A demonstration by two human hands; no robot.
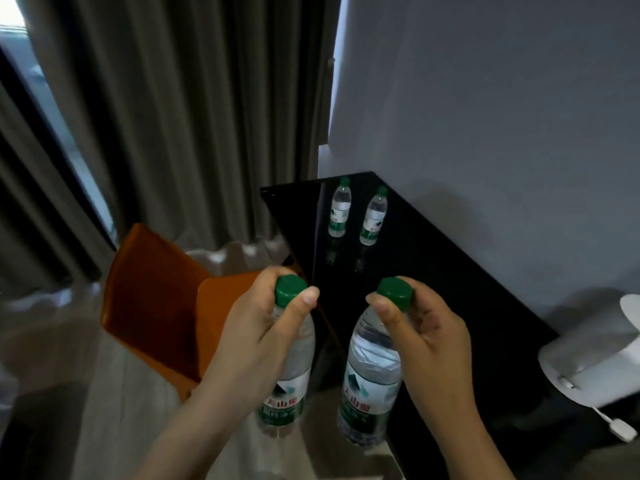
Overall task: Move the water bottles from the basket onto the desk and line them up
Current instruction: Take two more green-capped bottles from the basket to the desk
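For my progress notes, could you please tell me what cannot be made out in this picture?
The basket: outside the head view.
Necks of left bottle and right bottle: covered by left hand, right hand.
The white appliance: cut by the right edge.
Labels of far bottles: too small to read.

An orange chair [152, 289] stands off the bench's [450, 289] left edge, grey curtains [173, 116] behind it. A white appliance [595, 355] with a cord [613, 422] sits at its right edge.

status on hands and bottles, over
Left hand grips clear green-capped water bottle at neck; right hand grips a second. Two more upright on glossy black desk. White appliance at right.
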